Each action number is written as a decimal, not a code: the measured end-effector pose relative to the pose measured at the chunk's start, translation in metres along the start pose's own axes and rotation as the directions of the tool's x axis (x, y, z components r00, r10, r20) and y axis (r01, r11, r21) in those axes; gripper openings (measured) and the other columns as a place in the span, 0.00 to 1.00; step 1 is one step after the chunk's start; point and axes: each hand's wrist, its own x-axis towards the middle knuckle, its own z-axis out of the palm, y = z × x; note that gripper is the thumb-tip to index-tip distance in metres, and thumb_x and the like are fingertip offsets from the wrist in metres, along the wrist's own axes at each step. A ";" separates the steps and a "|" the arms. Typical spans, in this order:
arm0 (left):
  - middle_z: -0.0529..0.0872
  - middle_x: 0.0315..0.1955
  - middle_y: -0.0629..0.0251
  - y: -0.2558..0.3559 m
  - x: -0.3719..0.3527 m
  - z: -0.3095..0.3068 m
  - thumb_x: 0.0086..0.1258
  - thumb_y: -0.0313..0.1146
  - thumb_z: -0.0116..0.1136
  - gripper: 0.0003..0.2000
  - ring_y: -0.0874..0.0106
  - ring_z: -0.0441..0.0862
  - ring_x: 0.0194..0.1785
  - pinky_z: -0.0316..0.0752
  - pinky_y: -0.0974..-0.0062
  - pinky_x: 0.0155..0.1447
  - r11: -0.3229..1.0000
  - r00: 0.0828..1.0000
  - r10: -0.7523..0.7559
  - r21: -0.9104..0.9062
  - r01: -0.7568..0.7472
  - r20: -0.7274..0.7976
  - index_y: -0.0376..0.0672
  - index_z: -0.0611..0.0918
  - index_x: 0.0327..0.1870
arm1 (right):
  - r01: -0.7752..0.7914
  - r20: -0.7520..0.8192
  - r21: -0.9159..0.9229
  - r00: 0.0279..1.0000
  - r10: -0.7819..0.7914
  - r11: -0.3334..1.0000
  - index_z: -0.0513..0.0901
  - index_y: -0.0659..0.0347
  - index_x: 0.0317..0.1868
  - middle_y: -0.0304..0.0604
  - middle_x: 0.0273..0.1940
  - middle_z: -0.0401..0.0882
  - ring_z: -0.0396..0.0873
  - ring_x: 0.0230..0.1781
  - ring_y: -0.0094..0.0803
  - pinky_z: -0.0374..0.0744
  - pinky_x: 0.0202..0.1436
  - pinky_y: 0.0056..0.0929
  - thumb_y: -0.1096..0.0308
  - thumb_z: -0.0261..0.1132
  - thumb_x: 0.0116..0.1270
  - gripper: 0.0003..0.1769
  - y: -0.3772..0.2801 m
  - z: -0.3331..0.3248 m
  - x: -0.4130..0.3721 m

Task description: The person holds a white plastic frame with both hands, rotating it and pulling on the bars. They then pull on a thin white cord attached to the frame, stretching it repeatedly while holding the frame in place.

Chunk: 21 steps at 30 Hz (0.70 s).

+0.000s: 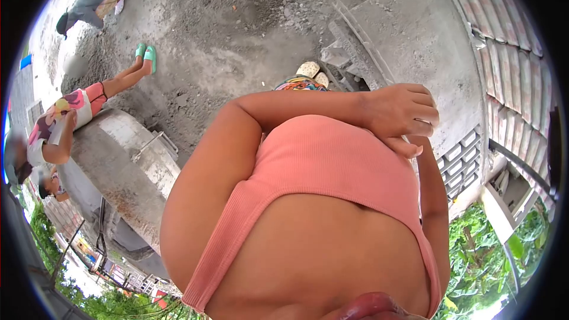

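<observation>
My left arm crosses in front of my pink ribbed top (332, 154). At its end my left hand (403, 115) lies against my right arm (432, 195), its fingers bent over and its thumb apart from them. A ring (424, 122) shows on one finger. My right arm hangs at my side and passes behind the left hand; the right hand is hidden. No tool or loose object shows in my left hand.
Light patterned clogs (311, 71) stand on rough grey ground ahead. A concrete slab (421, 41) and corrugated sheets (504, 65) lie right. At left, a person in green slippers (148, 59) stands near a concrete structure (124, 148); another person (92, 6) bends over farther off.
</observation>
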 end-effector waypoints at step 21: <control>0.77 0.30 0.68 -0.003 -0.001 -0.001 0.57 0.43 0.54 0.12 0.67 0.75 0.33 0.70 0.69 0.41 0.996 0.998 -0.052 0.066 0.055 -0.038 0.43 0.77 0.22 | 0.024 -0.169 0.052 0.985 -0.015 0.998 0.76 0.63 0.45 0.39 0.27 0.80 0.76 0.33 0.22 0.76 0.34 0.26 0.66 0.60 0.60 0.14 -0.098 -0.030 0.011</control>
